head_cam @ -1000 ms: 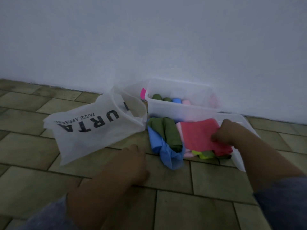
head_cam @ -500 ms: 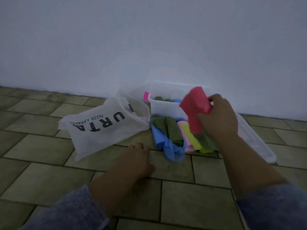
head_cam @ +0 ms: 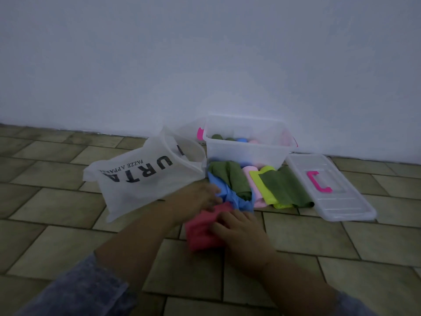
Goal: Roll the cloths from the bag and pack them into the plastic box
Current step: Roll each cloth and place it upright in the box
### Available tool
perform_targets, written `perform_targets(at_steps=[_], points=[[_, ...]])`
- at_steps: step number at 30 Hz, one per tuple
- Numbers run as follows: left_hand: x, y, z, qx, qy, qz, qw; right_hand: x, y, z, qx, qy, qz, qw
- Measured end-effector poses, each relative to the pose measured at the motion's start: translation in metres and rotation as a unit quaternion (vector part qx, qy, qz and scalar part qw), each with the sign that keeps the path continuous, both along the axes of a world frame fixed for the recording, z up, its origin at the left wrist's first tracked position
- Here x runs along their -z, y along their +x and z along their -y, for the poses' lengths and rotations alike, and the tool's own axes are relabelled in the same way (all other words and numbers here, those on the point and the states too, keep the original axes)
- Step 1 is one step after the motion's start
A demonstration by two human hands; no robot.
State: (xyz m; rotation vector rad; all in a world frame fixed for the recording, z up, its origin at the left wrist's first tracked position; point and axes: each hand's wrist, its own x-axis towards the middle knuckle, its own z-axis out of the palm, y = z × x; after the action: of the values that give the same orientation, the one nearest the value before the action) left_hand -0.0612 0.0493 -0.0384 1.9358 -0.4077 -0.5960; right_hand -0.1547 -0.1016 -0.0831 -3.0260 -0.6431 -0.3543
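Note:
A red cloth lies on the tiled floor in front of me. My left hand grips its far edge and my right hand presses on its right side. Behind it a pile of loose cloths lies on the floor: blue, dark green, pink, yellow-green and another green one. The clear plastic box stands by the wall with several rolled cloths inside. The white printed bag lies on its side to the left, mouth towards the pile.
The box's clear lid with a pink handle lies flat on the floor to the right of the pile. A pale wall runs right behind the box. Tiled floor spreads left and towards me.
My right hand brought the red cloth down from in front of the box to the floor near me. My left hand moved up from the floor and took hold of it.

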Motion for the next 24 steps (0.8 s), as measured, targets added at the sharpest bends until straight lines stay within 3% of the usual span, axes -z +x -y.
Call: perform_targets(at_steps=[1, 3, 5, 9, 12, 15, 24], points=[[0.01, -0.004, 0.003, 0.037, 0.067, -0.023, 0.997, 0.0, 0.0, -0.001, 0.022, 0.012, -0.036, 0.999], [0.029, -0.006, 0.007, -0.007, 0.138, -0.015, 0.99, 0.005, -0.003, -0.006, 0.09, 0.06, -0.105, 0.989], [0.037, -0.004, 0.009, -0.09, 0.089, -0.035, 0.991, 0.011, -0.009, -0.019, 0.166, 0.121, -0.124, 0.971], [0.034, -0.003, 0.006, -0.068, 0.077, -0.045, 0.994, 0.025, -0.011, -0.046, 0.25, 0.16, -0.085, 0.951], [0.036, -0.004, 0.004, -0.095, 0.093, 0.014, 0.991, 0.03, -0.006, -0.054, 0.264, 0.145, -0.033, 0.953], [0.039, -0.005, 0.003, -0.069, 0.145, 0.039, 0.986, 0.032, -0.005, -0.053, 0.255, 0.152, -0.049, 0.953], [0.05, 0.005, -0.003, -0.04, 0.145, -0.012, 0.989, 0.031, -0.01, -0.041, 0.193, 0.153, -0.121, 0.962]])
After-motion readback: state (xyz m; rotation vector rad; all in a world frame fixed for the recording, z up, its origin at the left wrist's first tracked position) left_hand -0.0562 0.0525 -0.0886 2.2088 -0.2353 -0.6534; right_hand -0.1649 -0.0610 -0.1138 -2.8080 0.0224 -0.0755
